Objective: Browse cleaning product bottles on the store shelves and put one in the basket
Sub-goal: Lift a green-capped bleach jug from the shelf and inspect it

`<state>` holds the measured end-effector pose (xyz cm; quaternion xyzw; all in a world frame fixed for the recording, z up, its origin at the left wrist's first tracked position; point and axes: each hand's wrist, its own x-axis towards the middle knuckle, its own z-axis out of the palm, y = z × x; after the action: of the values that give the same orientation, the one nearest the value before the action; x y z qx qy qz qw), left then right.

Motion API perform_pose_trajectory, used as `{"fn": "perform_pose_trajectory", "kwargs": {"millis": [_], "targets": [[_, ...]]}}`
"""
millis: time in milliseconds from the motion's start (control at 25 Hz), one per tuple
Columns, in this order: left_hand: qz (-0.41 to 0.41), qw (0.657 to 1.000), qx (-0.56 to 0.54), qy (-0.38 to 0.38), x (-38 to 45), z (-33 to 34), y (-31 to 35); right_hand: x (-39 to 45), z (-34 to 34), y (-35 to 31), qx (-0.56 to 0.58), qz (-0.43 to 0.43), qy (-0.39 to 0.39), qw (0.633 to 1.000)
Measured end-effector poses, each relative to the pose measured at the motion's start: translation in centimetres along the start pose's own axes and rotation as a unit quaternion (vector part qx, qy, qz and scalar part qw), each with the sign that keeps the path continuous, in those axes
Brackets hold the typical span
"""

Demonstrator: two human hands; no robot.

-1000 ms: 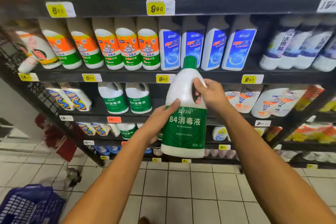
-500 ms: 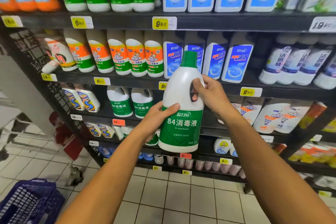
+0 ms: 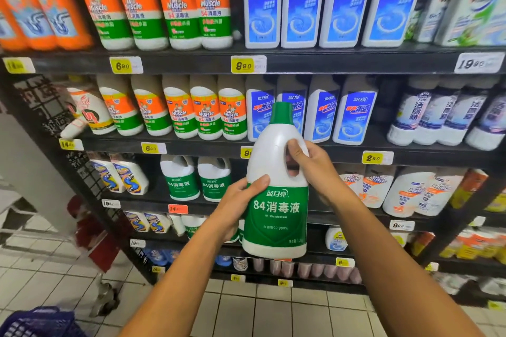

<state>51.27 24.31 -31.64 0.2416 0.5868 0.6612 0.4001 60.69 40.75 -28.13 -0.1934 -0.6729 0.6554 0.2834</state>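
Holding 84 disinfectant bottle point(image 3: 275, 200): my right hand point(image 3: 312, 164) fingers hook through handle, left hand point(image 3: 236, 208) fingers wrap label side. Looks full, heavy, smooth plastic; handle best grip. Basket point(image 3: 38, 321) near left.

Both hands hold a white disinfectant bottle point(image 3: 275, 200) upright before the shelves point(image 3: 301, 63): right hand point(image 3: 312, 164) grips its handle, left hand point(image 3: 235, 205) grips its side; basket point(image 3: 41, 321) bottom left
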Motion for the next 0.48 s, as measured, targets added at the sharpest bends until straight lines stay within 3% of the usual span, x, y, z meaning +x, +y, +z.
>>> {"fn": "perform_pose_trajectory", "kwargs": {"millis": [320,480], "targets": [[0.025,1.000,0.003,-0.011,0.0,-2.4,0.0,-0.6,2.4,-0.1,0.025,0.004,0.013,1.000],[0.101,0.990,0.033,0.091,0.4,-1.8,-0.1,-1.0,3.6,-1.0,0.050,0.000,0.069,0.996]]}}
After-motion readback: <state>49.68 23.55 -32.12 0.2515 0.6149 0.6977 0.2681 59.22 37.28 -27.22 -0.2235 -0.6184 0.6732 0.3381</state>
